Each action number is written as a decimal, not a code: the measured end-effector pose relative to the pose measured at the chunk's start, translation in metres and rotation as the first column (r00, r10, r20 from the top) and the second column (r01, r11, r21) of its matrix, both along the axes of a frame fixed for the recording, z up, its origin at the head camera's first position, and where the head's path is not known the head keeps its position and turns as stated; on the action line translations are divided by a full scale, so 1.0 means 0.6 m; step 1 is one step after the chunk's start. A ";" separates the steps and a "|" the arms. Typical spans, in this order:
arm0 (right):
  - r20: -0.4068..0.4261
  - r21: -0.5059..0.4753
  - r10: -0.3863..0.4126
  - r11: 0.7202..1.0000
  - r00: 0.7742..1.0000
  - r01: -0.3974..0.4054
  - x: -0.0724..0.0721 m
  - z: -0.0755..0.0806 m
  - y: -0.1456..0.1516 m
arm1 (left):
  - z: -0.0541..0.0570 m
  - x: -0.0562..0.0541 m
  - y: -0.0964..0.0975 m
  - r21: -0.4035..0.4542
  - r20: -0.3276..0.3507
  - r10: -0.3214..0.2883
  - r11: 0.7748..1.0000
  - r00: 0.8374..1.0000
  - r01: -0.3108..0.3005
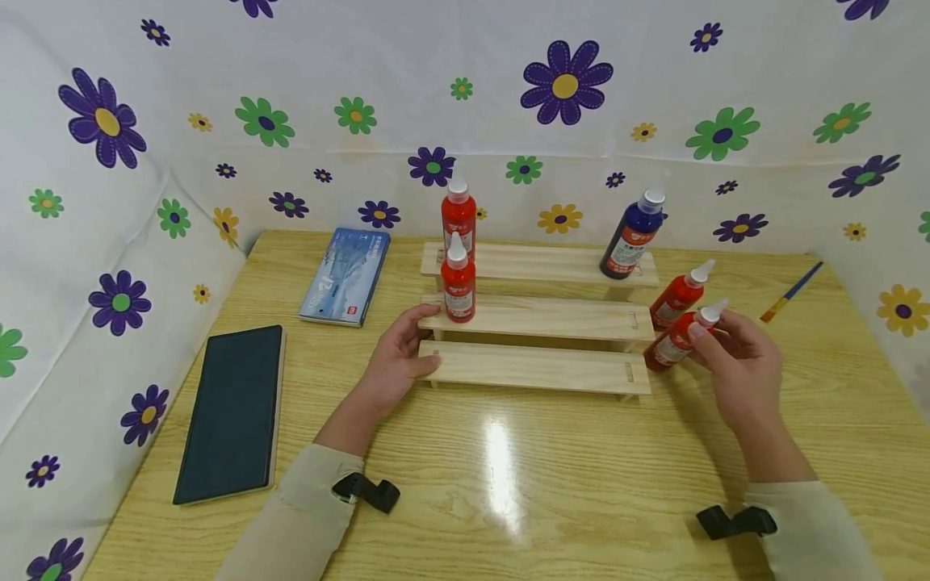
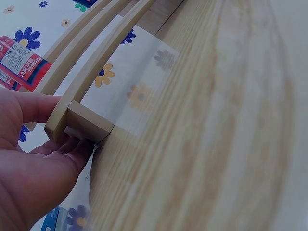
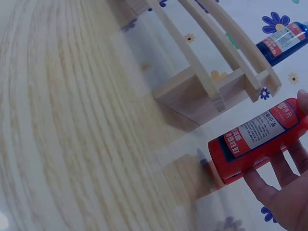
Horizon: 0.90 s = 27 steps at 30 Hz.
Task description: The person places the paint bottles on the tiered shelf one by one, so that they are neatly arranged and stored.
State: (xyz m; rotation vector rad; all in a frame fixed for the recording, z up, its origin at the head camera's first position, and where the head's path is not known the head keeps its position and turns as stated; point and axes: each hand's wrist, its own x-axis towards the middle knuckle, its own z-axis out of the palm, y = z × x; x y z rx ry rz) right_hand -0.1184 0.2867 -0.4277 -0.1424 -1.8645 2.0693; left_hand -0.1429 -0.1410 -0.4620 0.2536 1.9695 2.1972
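Note:
A three-tier wooden stand (image 1: pixel 538 367) is on the table; my left hand (image 1: pixel 395 355) grips its left end, thumb at the lowest tier and fingers around the side. My right hand (image 1: pixel 744 367) holds a red ink bottle (image 1: pixel 672 343) with a white pointed cap, tilted beside the stand's right end. In the right wrist view, fingers lie along this red bottle (image 3: pixel 257 139). Just behind it is another red ink bottle (image 1: pixel 676 300). One red bottle (image 1: pixel 458 290) stands on the middle tier's left, another (image 1: pixel 458 216) on the top tier's left. A dark blue bottle (image 1: pixel 632 238) stands at the top tier's right.
Left of the stand lie a blue-and-white box (image 1: pixel 345 276) and a dark notebook (image 1: pixel 231 415). A paintbrush (image 1: pixel 792 292) with a blue handle lies at the far right. A flower-patterned cloth (image 1: pixel 465 105) hangs behind the table and at its sides.

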 end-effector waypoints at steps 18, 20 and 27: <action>-0.136 -0.091 0.043 0.994 0.990 -0.056 0.010 0.060 -0.001 | 0.000 0.000 0.000 0.010 -0.001 0.003 1.000 1.000 -0.003; -0.135 -0.079 0.044 0.995 0.990 -0.055 0.010 0.067 0.000 | 0.000 0.000 0.001 0.007 -0.001 0.005 1.000 1.000 -0.005; -0.202 -0.070 0.106 0.990 0.974 -0.123 0.007 0.090 0.001 | 0.000 0.000 0.000 0.001 0.004 0.008 1.000 1.000 -0.008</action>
